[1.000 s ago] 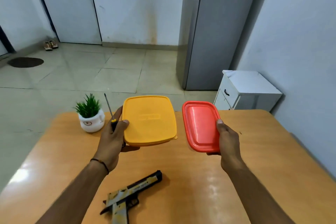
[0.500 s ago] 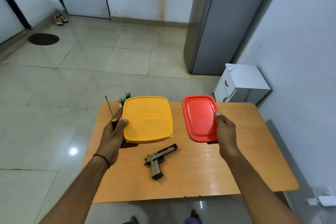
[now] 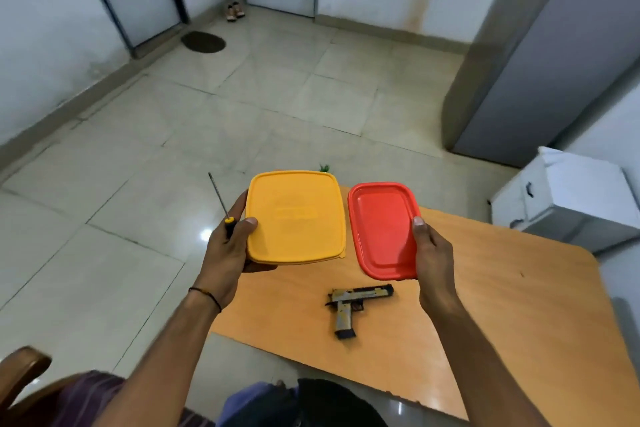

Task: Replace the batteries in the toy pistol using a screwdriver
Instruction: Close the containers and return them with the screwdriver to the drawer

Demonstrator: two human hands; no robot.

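Left hand [image 3: 225, 253] grips a lidded yellow plastic box [image 3: 296, 217] and thin screwdriver [image 3: 221, 206]; right hand [image 3: 431, 250] grips a red plastic box [image 3: 381, 229] (contents hidden). Toy pistol [image 3: 353, 305] lies on the orange tabletop [image 3: 502, 305].

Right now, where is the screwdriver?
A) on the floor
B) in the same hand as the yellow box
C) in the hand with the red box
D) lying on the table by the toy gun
B: the left hand holds the screwdriver pressed against the yellow box, its shaft poking up past the thumb, while the right hand holds only the red box.
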